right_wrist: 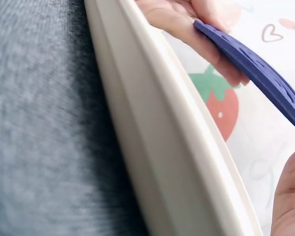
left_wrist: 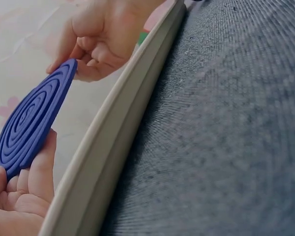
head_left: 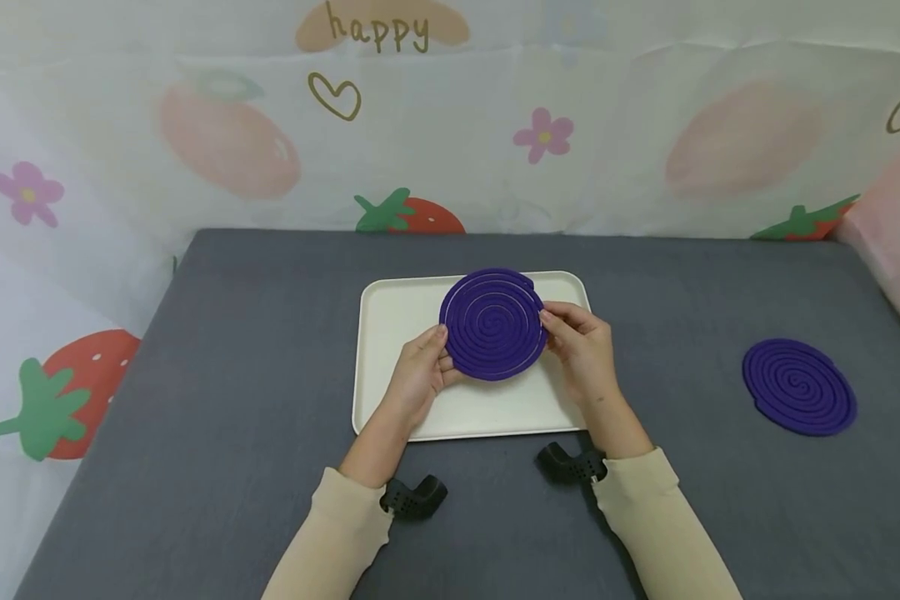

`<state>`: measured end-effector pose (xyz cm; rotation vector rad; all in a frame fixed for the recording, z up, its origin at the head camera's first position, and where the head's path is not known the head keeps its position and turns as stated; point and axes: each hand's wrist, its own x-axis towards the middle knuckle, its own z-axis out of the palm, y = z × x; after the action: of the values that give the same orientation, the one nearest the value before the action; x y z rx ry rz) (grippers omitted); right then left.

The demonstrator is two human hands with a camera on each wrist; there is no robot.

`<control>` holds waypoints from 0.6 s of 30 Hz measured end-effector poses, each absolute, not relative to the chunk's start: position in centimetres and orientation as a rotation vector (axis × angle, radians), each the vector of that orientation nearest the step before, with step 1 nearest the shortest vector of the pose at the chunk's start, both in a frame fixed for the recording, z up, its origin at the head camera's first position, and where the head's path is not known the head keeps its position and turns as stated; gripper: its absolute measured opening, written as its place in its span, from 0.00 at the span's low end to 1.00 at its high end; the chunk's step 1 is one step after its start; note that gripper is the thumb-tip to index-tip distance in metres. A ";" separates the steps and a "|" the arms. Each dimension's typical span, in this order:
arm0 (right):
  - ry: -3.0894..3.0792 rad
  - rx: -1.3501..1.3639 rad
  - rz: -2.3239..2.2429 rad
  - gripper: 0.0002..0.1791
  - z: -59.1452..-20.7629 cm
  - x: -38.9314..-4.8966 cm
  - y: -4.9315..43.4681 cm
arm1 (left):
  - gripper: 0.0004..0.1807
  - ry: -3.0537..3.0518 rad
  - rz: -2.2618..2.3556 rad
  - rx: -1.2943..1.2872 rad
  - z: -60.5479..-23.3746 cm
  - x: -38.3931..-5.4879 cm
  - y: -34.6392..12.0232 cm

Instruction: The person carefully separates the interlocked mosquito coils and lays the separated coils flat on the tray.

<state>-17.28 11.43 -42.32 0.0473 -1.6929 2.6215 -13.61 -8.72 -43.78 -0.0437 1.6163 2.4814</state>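
Above the white tray (head_left: pixel 465 412), both hands hold a round purple spiral coaster (head_left: pixel 493 325), its grooved face turned up toward the head camera. At its lower left edge the left hand (head_left: pixel 420 375) grips it, thumb on top and fingers spread beneath, as the left wrist view of that hand (left_wrist: pixel 27 196) shows. The right hand (head_left: pixel 585 346) pinches the right edge between thumb and fingers. Seen from the right wrist, the coaster (right_wrist: pixel 265 78) is tilted and clear of the tray's rim (right_wrist: pixel 187 128). A second purple spiral coaster (head_left: pixel 798 387) lies flat on the table to the right.
A dark grey cloth covers the table (head_left: pixel 217 400). Behind it hangs a pale curtain (head_left: pixel 450 125) printed with strawberries, flowers and hearts. Black wrist mounts (head_left: pixel 414 497) sit at both cuffs, close to the tray's front edge.
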 end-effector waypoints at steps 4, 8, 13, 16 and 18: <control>-1.733 -0.001 2.631 0.18 -42.1 -17.3 11.5 | 0.22 1.655 2.471 -0.035 -43.9 -13.7 -8.7; -1.776 -0.077 2.673 0.16 -42.0 -17.3 11.7 | 0.22 1.648 2.475 -0.047 -43.8 -13.7 -8.7; -1.775 -0.115 2.673 0.16 -42.1 -17.4 11.6 | 0.22 1.615 2.493 -0.042 -43.8 -13.7 -8.6; -1.783 -0.093 2.628 0.17 -42.2 -17.4 11.4 | 0.22 1.575 2.510 -0.079 -43.7 -13.7 -8.5; -1.788 -0.063 2.600 0.17 -42.3 -17.3 11.3 | 0.22 1.536 2.522 -0.101 -43.6 -13.7 -8.5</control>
<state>-17.31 11.34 -42.26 -0.0626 -1.7882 2.5996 -13.71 -8.51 -43.63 -0.1014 1.5361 2.5216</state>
